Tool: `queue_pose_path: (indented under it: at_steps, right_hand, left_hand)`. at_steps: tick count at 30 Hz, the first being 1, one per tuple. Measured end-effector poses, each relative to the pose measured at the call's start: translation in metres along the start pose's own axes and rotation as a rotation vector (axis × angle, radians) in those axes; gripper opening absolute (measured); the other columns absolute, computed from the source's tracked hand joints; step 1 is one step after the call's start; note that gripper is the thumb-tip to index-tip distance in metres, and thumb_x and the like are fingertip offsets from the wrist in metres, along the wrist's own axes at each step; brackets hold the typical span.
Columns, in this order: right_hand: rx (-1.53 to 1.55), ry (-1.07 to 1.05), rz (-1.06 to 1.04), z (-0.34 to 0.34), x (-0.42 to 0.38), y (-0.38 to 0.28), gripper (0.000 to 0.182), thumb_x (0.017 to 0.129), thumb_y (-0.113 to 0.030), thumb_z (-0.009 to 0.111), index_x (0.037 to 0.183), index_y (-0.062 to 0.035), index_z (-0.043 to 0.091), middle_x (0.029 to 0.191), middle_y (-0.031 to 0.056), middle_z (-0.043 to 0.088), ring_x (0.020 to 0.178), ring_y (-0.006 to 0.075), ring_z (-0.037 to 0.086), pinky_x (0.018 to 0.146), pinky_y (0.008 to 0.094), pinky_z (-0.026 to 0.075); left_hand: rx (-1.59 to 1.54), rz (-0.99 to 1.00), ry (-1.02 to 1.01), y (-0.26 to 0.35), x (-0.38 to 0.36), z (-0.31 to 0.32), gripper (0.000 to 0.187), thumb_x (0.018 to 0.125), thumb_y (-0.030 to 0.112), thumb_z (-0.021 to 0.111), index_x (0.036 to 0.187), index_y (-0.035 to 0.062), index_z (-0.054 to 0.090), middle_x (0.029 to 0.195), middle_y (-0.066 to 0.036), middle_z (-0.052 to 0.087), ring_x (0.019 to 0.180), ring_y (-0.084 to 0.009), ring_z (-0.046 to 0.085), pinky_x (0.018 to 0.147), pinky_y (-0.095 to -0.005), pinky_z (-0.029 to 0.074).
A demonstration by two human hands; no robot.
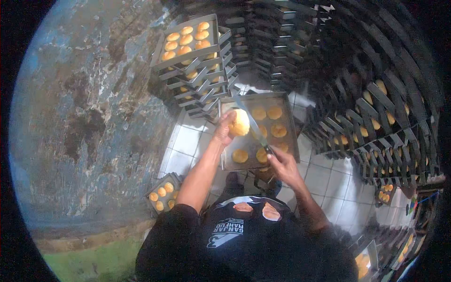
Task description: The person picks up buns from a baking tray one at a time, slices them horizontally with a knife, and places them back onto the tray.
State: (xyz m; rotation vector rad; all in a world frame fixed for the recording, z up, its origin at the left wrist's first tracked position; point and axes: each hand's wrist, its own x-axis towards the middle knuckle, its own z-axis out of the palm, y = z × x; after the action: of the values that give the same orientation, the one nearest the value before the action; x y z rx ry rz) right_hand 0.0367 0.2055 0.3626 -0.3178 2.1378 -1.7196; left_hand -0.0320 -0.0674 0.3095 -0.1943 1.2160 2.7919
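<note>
My left hand [225, 128] is closed around a round golden bun [239, 123], raised over the left side of a metal baking tray [292, 124]. In my right hand [283, 164] is the dark handle of a long knife [254, 126]. Its blade slants up and to the left, its middle just right of the bun. Several more buns, among them one at the tray's front left [240, 156], lie in the tray below. The blade and my left hand hide part of the tray.
Stacked trays of buns [185, 43] stand at the back left beside a worn wall [84, 108]. Tall racks with buns [371, 127] line the right. Another tray of buns [163, 191] sits low at left. White floor tiles [181, 152] show around the middle tray.
</note>
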Motion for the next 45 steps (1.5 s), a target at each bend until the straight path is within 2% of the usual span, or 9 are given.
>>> queue_pose_path:
  at_steps: [4,14,18,20,35,39,41,43,45]
  right_hand:
    - [0.002,-0.066,0.014,-0.005,0.019,-0.035,0.043,0.098,-0.026,0.06,0.134,-0.0017,0.059,0.084,0.0019,0.063,0.076,0.0096,0.056,0.071,0.0297,0.048]
    - [-0.113,-0.097,-0.038,-0.007,0.016,-0.019,0.043,0.099,-0.028,0.059,0.132,-0.0012,0.06,0.085,0.0047,0.068,0.071,0.0131,0.061,0.065,0.0316,0.05]
    - [-0.144,-0.116,-0.011,-0.006,0.019,-0.016,0.044,0.099,-0.027,0.059,0.133,0.0,0.058,0.084,0.0045,0.068,0.071,0.0136,0.061,0.065,0.032,0.05]
    - [-0.034,-0.086,-0.009,-0.008,-0.009,-0.01,0.042,0.097,-0.027,0.061,0.13,0.0003,0.06,0.092,0.0069,0.068,0.084,0.0113,0.059,0.077,0.0304,0.05]
    - [0.086,-0.133,-0.052,-0.002,-0.013,0.017,0.04,0.099,-0.022,0.06,0.133,-0.0009,0.059,0.082,0.0018,0.062,0.072,0.0116,0.056,0.065,0.0307,0.049]
    - [0.003,-0.142,0.121,0.008,0.012,0.0,0.044,0.099,-0.026,0.059,0.134,0.001,0.058,0.096,0.0077,0.069,0.086,0.0125,0.063,0.079,0.0306,0.052]
    - [-0.111,-0.018,-0.118,0.02,0.032,0.021,0.045,0.099,-0.027,0.06,0.134,0.0011,0.057,0.091,0.0052,0.067,0.082,0.0108,0.061,0.076,0.0293,0.05]
    - [-0.075,-0.001,-0.096,0.021,0.025,0.021,0.046,0.099,-0.027,0.06,0.135,0.0003,0.057,0.081,0.0011,0.062,0.075,0.0097,0.056,0.07,0.0285,0.048]
    - [-0.063,-0.125,0.157,0.009,0.003,0.02,0.039,0.098,-0.023,0.06,0.129,0.001,0.061,0.092,0.009,0.068,0.081,0.0146,0.06,0.077,0.0322,0.05]
  left_hand:
    - [0.084,-0.017,-0.034,-0.012,0.001,0.013,0.046,0.083,0.037,0.08,0.11,0.005,0.062,0.098,-0.006,0.069,0.088,-0.0182,0.07,0.078,-0.0356,0.06]
    - [0.113,-0.109,-0.076,-0.005,-0.001,0.017,0.044,0.084,0.033,0.079,0.112,0.0037,0.061,0.099,-0.007,0.07,0.087,-0.0179,0.07,0.08,-0.0336,0.06]
    - [0.099,-0.085,-0.066,0.006,0.004,0.009,0.047,0.082,0.033,0.081,0.111,0.0012,0.061,0.1,-0.01,0.07,0.087,-0.0185,0.071,0.081,-0.0332,0.06]
    - [0.134,-0.037,0.007,0.018,0.005,-0.004,0.046,0.082,0.031,0.081,0.109,-0.0004,0.062,0.099,-0.012,0.071,0.085,-0.0191,0.071,0.077,-0.034,0.061]
    - [0.157,-0.084,0.005,0.012,0.007,-0.009,0.041,0.085,0.024,0.077,0.116,0.0048,0.058,0.101,-0.009,0.069,0.087,-0.0203,0.07,0.075,-0.037,0.061]
    - [0.07,-0.142,0.067,-0.024,0.0,0.011,0.036,0.086,0.025,0.077,0.111,0.0047,0.061,0.095,-0.008,0.07,0.08,-0.0201,0.071,0.072,-0.0375,0.061]
    - [0.043,-0.131,0.097,-0.035,0.005,0.009,0.036,0.086,0.026,0.077,0.111,0.0052,0.061,0.094,-0.008,0.07,0.079,-0.0203,0.071,0.07,-0.0377,0.061]
    - [0.061,-0.098,0.144,-0.028,0.009,0.001,0.037,0.088,0.029,0.076,0.112,0.0047,0.063,0.098,-0.008,0.07,0.087,-0.0192,0.07,0.076,-0.0348,0.059]
    - [0.062,-0.099,0.148,-0.017,0.014,-0.014,0.037,0.088,0.03,0.076,0.112,0.0053,0.063,0.1,-0.007,0.07,0.088,-0.0194,0.07,0.077,-0.0349,0.059]
